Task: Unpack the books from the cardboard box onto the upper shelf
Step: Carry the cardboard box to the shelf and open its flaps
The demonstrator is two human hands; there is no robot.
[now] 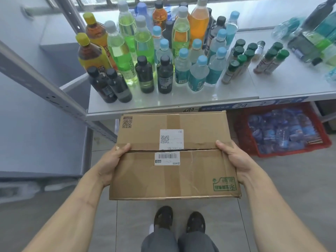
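Cardboard box (pixel 174 157): held level in front of the body, just short of the shelf (pixel 236 91) edge and slightly below it, long axis running left to right
Left hand (pixel 111 160): clasps the left end, thumb curled over the top
Right hand (pixel 234 160): clasps the right end likewise; neither hand is nearer
Flaps: shut, seam slit across the middle; books unseen
Shelf: crowded with bottles (pixel 154 51)
Writing: shipping label (pixel 171 140) with QR code, barcode below, green stamp (pixel 224 184) unreadable; shelf strip reads "24" and "2"
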